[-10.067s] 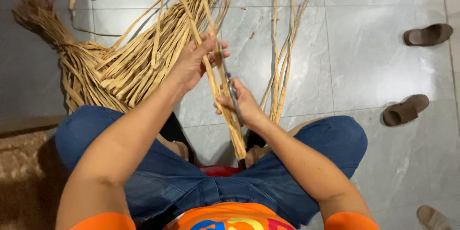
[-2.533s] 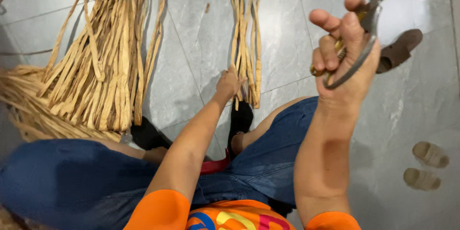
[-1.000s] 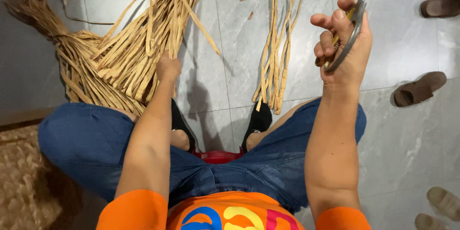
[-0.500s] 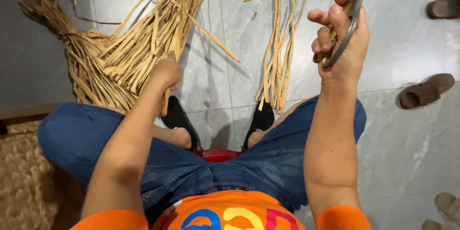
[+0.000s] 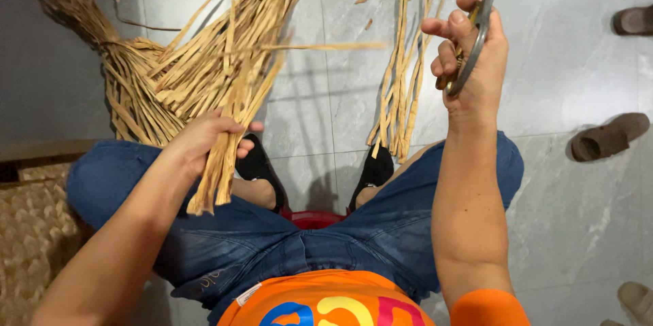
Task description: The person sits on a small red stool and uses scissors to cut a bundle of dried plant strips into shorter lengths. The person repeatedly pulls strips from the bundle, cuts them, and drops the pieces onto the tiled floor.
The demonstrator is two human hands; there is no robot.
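Straw strips (image 5: 228, 105) clasped in left hand (image 5: 204, 139) grip, scissors (image 5: 476, 30) held tight in raised right hand (image 5: 469, 47)

It looked like a home craft spot: grey tiled floor (image 5: 578, 231), slippers (image 5: 607, 139) at three o'clock, straw strips (image 5: 204, 74) at eleven.
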